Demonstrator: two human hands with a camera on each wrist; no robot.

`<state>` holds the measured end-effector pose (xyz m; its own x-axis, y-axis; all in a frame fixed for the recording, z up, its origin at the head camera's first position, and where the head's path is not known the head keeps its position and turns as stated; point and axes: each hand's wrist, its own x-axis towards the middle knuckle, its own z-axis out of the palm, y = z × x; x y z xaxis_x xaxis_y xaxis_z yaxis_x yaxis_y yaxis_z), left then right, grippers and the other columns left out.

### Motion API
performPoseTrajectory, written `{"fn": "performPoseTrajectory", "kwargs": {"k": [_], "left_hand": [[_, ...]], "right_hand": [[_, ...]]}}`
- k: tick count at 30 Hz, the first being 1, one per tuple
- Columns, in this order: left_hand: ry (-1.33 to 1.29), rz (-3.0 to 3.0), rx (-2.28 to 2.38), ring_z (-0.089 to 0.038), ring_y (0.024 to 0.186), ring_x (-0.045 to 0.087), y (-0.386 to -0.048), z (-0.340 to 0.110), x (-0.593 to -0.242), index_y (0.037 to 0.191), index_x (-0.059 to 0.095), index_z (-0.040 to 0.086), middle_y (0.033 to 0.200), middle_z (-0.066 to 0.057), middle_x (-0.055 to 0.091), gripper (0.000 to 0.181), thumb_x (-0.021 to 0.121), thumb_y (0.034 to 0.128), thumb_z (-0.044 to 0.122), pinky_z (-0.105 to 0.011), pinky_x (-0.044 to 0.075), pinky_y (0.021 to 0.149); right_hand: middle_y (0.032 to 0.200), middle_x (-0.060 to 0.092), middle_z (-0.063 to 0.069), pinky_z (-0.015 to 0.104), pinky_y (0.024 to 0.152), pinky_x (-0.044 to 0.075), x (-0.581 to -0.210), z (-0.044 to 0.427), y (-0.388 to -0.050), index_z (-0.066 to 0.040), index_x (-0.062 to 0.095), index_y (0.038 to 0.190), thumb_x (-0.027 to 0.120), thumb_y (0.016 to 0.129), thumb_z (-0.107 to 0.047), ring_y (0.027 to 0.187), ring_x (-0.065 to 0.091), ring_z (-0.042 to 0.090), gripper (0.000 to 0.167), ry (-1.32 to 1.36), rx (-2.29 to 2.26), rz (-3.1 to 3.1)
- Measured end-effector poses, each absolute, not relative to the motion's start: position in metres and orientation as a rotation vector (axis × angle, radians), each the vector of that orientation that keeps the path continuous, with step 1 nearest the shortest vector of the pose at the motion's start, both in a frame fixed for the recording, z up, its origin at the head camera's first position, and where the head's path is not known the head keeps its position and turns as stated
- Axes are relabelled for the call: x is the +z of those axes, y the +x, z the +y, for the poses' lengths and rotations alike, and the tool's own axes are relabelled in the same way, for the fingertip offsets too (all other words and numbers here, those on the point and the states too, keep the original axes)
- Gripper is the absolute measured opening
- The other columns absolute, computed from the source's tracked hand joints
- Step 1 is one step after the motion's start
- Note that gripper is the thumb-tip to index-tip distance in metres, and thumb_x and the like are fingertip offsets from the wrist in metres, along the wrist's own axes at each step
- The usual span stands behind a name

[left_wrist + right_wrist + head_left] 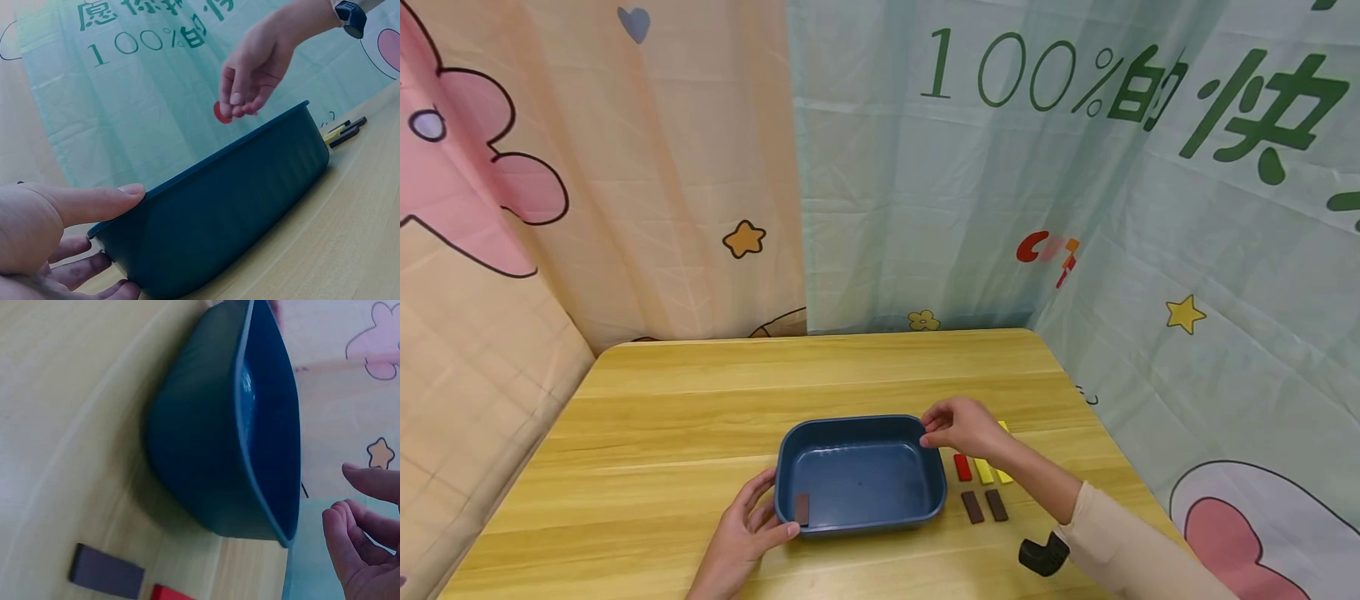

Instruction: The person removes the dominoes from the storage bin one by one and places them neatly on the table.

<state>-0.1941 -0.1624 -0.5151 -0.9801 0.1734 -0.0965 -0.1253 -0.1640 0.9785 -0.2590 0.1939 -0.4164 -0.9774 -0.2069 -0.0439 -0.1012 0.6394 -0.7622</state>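
Observation:
A deep blue plastic tray [857,527] with rounded corners stands on the table. At its front left corner my left hand [741,533] grips it, thumb over the rim and fingers against the outer wall, as the left wrist view also shows. One flat brown block [802,508] lies inside the tray, by its left end. Over the right back corner of the tray hovers my right hand [966,429], fingers loosely bent. In the right wrist view, a gap separates the thumb from the fingers [340,540], and nothing is seen between them.
Right of the tray lie a red block [962,467], yellow blocks [984,472] partly behind the right forearm, and two brown blocks [972,507]. A black device [1043,554] sits at the right wrist. Printed curtains [880,208] stand behind the wooden table [700,392].

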Motion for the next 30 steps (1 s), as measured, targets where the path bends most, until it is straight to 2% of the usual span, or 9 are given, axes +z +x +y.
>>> {"fn": "performPoseTrajectory", "kwargs": {"k": [10,16,26,30], "left_hand": [[0.056,1.883,2.274,-0.044,0.142,0.041,-0.193,-0.162,-0.515,0.156,0.035,0.000,0.161,-0.025,0.032,0.083,0.078,0.0855,-0.009,-0.030,0.052,0.099],[0.041,1.862,2.276,-0.043,0.143,0.039,-0.193,-0.162,-0.514,0.156,0.036,0.001,0.162,-0.023,0.032,0.085,0.079,0.0842,-0.009,-0.029,0.052,0.099],[0.036,1.848,2.276,-0.044,0.142,0.040,-0.193,-0.160,-0.513,0.155,0.036,0.001,0.161,-0.024,0.033,0.083,0.079,0.0843,-0.008,-0.033,0.053,0.099],[0.020,1.836,2.278,-0.043,0.141,0.041,-0.194,-0.160,-0.513,0.156,0.036,0.002,0.161,-0.023,0.033,0.083,0.079,0.0851,-0.008,-0.034,0.054,0.098]], "right_hand": [[0.098,0.071,0.005,0.031,0.079,0.061,-0.404,0.159,-0.288,0.006,0.071,0.116,0.082,0.089,-0.009,0.087,0.069,0.016,0.032,-0.578,-1.189,2.590],[0.103,0.072,0.012,0.028,0.081,0.060,-0.402,0.141,-0.305,0.005,0.072,0.118,0.083,0.089,-0.009,0.087,0.069,0.015,0.034,-0.675,-1.082,2.562],[0.113,0.071,0.020,0.024,0.087,0.057,-0.408,0.116,-0.328,0.005,0.070,0.121,0.080,0.090,-0.002,0.097,0.069,0.015,0.033,-0.958,-0.942,2.381],[0.114,0.071,0.019,0.021,0.088,0.055,-0.411,0.098,-0.337,0.005,0.070,0.122,0.077,0.092,0.000,0.098,0.069,0.012,0.031,-1.084,-0.855,2.282]]}}
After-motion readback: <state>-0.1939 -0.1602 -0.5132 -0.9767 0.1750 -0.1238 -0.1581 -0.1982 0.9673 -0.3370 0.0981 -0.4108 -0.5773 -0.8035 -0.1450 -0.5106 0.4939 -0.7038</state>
